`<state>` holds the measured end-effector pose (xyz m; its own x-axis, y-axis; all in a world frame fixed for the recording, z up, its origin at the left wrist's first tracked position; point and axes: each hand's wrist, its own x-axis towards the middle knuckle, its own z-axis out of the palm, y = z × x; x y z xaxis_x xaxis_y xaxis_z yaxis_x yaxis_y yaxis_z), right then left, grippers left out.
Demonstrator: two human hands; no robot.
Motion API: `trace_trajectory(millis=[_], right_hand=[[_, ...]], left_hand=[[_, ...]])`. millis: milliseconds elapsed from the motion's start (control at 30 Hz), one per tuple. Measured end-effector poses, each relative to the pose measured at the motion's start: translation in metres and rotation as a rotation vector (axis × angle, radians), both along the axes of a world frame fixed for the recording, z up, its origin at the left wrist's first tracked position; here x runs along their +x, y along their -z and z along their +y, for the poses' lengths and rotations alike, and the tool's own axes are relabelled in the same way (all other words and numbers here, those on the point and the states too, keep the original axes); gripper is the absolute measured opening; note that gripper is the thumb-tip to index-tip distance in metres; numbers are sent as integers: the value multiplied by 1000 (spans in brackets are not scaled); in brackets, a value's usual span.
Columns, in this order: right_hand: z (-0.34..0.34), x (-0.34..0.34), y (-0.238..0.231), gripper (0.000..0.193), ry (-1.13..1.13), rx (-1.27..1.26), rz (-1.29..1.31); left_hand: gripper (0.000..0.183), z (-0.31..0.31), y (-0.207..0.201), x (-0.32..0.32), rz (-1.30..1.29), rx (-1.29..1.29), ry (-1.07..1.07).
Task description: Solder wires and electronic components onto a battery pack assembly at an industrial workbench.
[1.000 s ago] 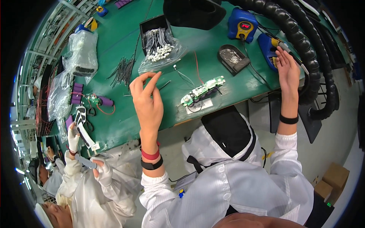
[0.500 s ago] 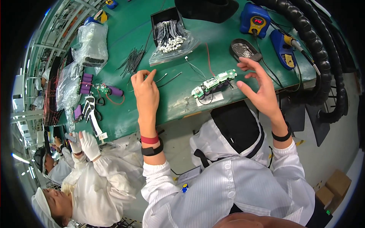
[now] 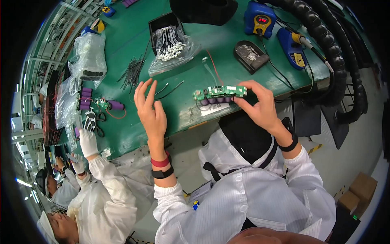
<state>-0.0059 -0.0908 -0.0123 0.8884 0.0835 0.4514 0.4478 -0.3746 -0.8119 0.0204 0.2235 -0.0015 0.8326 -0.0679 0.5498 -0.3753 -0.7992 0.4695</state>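
My right hand (image 3: 262,106) pinches the right end of a battery pack with a long green circuit board (image 3: 221,91) on top and purple cells (image 3: 211,101) beneath. The pack is tipped above a white paper label (image 3: 215,109) near the table's front edge. From it a red wire (image 3: 214,67) and a lead with a white connector (image 3: 204,59) run toward the far side. My left hand (image 3: 152,116) is raised over the table, fingers apart and nothing in it. Just right of its fingertips lie a short black wire (image 3: 172,89) and a white-tipped one (image 3: 163,88).
Beyond lie black cable ties (image 3: 132,73) and a bag of white-connector leads (image 3: 172,49) in a black box (image 3: 152,25). At right are a dark scrap tray (image 3: 258,63), a blue soldering station (image 3: 260,18) and iron holder (image 3: 291,49). A co-worker's gloved hand (image 3: 88,142) is at left.
My right hand has closed on the battery pack's right end and tipped it. My left hand's fingers have spread. The co-worker's gloved hands have moved apart, and the view has shifted slightly.
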Motion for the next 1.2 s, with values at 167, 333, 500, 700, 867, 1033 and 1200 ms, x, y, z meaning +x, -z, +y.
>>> trace_trajectory(millis=[167,333,500,700,867,1033,1200], right_hand=[[15,-25,11,30,115,16,-89],[37,-25,16,32,153,54,-141],[44,-21,14,38,-29,133,-10],[33,-21,8,39,-227,255,206],[22,-6,15,32,-190,506,447],[17,18,4,33,-241,503,516],[25,21,-3,33,-210,435,565]], left_hand=[[32,-36,5,-38,-41,-289,-112],[56,-109,11,-85,190,-466,190],[81,-147,19,-78,151,-529,117],[70,-147,22,-66,169,-605,7],[66,-143,19,-63,155,-614,24],[67,-141,16,-61,160,-582,26],[67,-142,16,-60,148,-571,26]])
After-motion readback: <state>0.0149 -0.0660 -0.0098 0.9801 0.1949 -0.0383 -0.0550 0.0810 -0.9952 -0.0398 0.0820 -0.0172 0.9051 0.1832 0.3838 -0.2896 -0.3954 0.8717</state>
